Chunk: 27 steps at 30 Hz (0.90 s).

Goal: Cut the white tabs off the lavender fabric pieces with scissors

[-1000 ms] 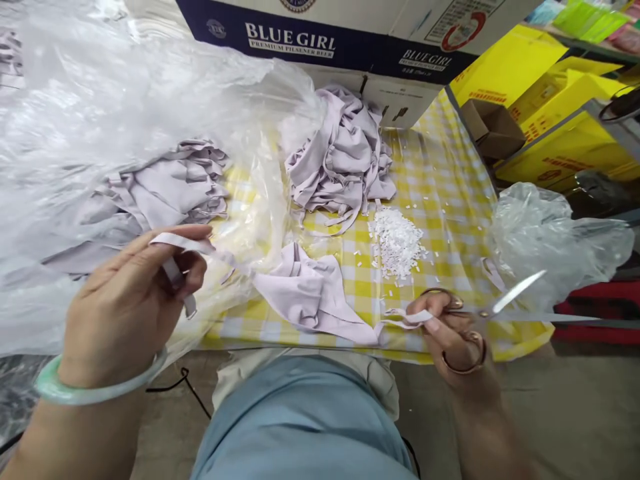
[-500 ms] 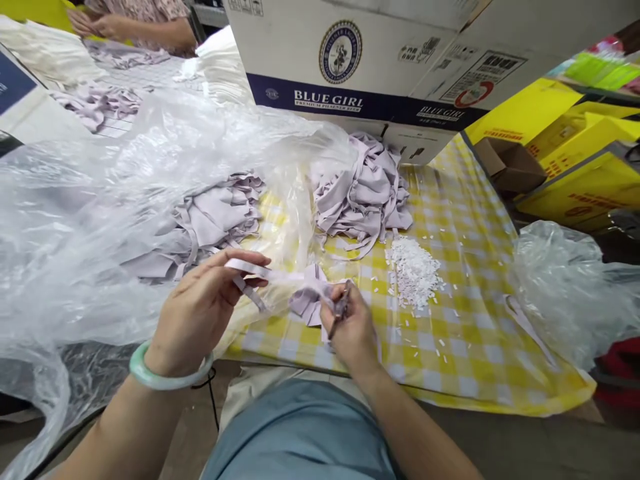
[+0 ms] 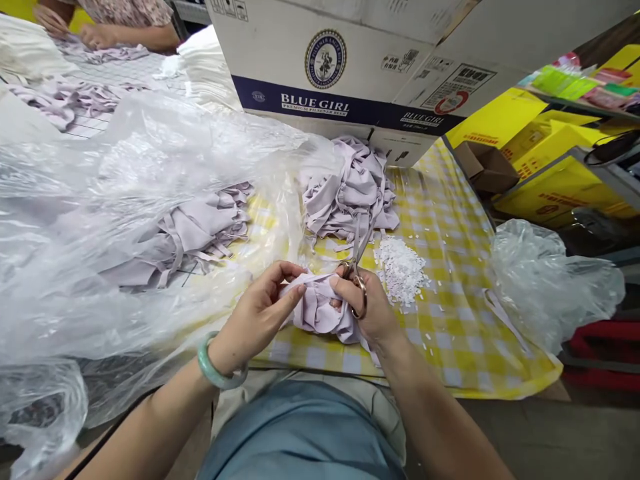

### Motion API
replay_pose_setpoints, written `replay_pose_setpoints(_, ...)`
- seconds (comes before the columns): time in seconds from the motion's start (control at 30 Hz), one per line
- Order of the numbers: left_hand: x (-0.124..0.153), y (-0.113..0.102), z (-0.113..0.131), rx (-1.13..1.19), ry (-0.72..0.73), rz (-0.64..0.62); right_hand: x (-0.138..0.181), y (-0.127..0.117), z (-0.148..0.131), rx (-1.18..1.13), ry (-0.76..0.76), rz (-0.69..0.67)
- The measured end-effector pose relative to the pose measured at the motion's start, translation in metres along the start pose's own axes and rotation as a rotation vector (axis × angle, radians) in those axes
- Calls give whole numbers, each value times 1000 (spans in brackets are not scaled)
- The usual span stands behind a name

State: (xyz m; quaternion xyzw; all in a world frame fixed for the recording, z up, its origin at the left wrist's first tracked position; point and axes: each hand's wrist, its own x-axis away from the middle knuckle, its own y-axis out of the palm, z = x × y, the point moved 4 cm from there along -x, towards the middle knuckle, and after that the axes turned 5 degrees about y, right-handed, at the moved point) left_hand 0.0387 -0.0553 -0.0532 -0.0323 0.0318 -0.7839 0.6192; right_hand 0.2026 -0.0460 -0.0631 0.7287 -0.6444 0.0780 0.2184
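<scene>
A small gathered piece of pale lilac fabric is stretched between my hands above the table's near edge. My left hand, with a green bangle at the wrist, pinches its left side between thumb and fingers. On the other side my right hand keeps a pair of scissors in its palm, the blades pointing away from me, while its thumb and fingers also grip the fabric. Just beyond lies a heap of similar lilac pieces. A pile of tiny white snippets sits right of the scissors.
Clear plastic sheeting covers much of the left, with more lilac pieces under its edge. A large beer carton stands behind. A plastic bag lies at right on the checked tablecloth. Another person's hands work at top left.
My left hand has moved right, from holding out a strap to pinching the fabric beside my right hand. The scissors' blades now point away from me. The view has shifted slightly.
</scene>
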Motion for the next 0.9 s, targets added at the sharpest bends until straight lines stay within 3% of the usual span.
replay_pose_setpoints(0.17,7,-14,12,-297,95,-122,-3,-2,-12,-60,-12,-10)
replay_pose_setpoints(0.27,10,-16,9,-176,-44,-233,-8,1,-15,-79,-8,-37)
replay_pose_setpoints(0.37,14,-17,6,-49,-154,-234,-9,3,-15,-43,-28,-34)
replay_pose_setpoints(0.47,20,-16,12,-266,52,-184,2,-2,-15,97,-138,-64)
replay_pose_setpoints(0.57,34,-9,13,-553,304,-299,26,-16,-3,449,-224,-221)
replay_pose_setpoints(0.63,43,-10,5,-637,311,-356,43,-35,11,603,-233,-234)
replay_pose_setpoints(0.7,48,-20,2,-657,285,-248,55,-60,22,641,-252,-59)
replay_pose_setpoints(0.8,55,-45,13,-605,265,81,68,-84,38,770,-327,192)
replay_pose_setpoints(0.9,63,-71,26,-446,145,368,74,-78,54,964,-446,132)
